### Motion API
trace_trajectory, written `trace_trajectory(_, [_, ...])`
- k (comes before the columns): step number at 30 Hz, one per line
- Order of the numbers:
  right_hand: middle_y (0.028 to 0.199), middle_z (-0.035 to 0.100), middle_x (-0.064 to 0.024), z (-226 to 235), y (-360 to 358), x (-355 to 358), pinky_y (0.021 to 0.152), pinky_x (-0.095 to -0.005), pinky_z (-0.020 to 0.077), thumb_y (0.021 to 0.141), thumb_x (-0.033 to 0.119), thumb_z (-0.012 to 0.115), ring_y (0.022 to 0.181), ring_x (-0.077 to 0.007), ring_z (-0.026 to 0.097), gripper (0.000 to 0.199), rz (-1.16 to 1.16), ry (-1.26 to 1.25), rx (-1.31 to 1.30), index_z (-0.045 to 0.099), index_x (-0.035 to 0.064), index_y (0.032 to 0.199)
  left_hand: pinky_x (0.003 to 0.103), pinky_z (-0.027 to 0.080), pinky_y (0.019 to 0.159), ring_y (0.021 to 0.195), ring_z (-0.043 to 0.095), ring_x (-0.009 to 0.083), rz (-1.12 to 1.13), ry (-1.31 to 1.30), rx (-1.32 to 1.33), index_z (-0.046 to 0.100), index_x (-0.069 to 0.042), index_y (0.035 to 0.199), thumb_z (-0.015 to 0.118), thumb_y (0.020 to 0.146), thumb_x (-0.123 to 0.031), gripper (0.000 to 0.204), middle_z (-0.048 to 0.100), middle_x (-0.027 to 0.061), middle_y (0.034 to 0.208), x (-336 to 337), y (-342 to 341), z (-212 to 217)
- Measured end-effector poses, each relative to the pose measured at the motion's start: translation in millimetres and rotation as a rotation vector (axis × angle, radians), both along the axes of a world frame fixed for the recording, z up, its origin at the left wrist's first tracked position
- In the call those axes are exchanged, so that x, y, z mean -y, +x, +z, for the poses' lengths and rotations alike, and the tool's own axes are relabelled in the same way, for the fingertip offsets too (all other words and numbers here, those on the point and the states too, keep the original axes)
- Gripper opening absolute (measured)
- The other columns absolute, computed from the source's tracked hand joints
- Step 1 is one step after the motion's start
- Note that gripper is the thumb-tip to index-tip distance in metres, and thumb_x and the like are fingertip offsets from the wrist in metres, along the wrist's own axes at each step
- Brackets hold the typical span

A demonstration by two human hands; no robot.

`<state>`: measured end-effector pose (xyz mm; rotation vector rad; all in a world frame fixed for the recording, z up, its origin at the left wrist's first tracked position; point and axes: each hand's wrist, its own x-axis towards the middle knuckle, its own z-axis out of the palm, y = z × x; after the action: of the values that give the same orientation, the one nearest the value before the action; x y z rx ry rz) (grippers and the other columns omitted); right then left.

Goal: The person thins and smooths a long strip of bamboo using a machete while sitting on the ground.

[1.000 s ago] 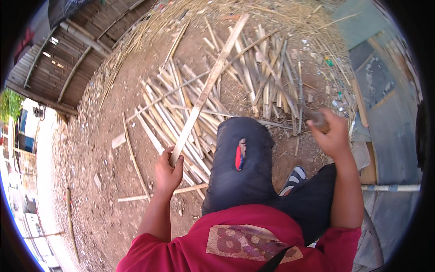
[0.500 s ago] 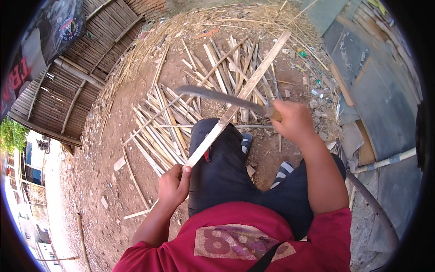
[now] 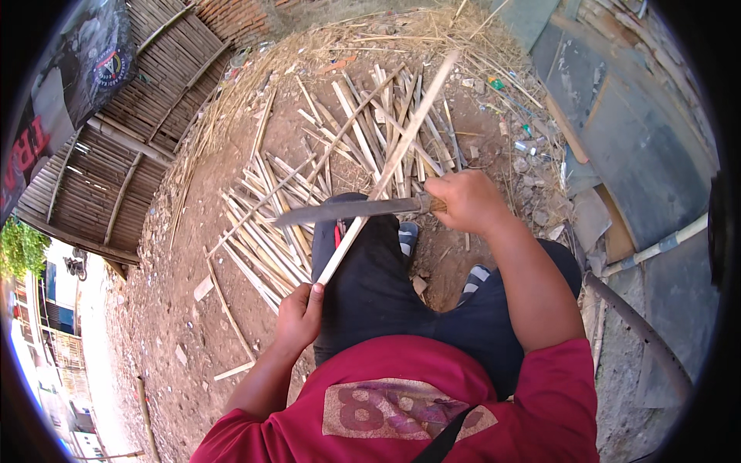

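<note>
My right hand (image 3: 469,201) is wrapped round the wooden handle of a machete (image 3: 340,211). Its long dark blade points left and lies across a pale bamboo strip (image 3: 401,150), over my left thigh. Whether the edge bites into the strip cannot be made out. With the thumb on top, my left hand (image 3: 299,315) grips the strip's near end. From there the strip slants up and to the right, its far end above a pile of split bamboo (image 3: 266,220).
A second heap of bamboo strips (image 3: 370,116) lies beyond my knees, with dry straw (image 3: 324,48) behind it. A woven bamboo wall (image 3: 108,166) stands at left. Grey panels (image 3: 625,131) and a curved dark pipe (image 3: 644,332) are at right.
The machete has come toward me and a little left along the strip, its blade now nearly level. The strip's far end has shifted left. My left hand keeps its hold.
</note>
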<state>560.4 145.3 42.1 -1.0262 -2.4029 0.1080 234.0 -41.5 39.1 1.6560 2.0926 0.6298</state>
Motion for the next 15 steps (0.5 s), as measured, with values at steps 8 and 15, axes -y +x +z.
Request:
trace_trajectory(8, [0.085,0.070,-0.0189,-14,4,-21,0.070,-0.0384,0.0547,0.076,0.014,0.072,0.078,-0.0355,0.070,0.033,-0.277,-0.353,-0.206,0.067,0.0068,0.108,0.049,0.045,0.059,0.064,0.059,0.0453,0.004,-0.012,-0.064,0.056,0.001,0.077,0.050,0.102,-0.044,0.052,0.059,0.0245,0.066,-1,-13,-17])
trace_trajectory(15, [0.084,0.070,-0.0189,-41,10,-31,0.072,-0.0434,0.0558,0.080,0.016,0.070,0.078,-0.0335,0.070,0.028,-0.356,-0.333,-0.398,0.066,0.0062,0.106,0.050,0.044,0.058,0.063,0.058,0.0465,-0.049,0.024,-0.060,0.054,0.001,0.077,0.051,0.102,-0.041,0.049,0.058,0.0252,0.066,-6,-15,-22])
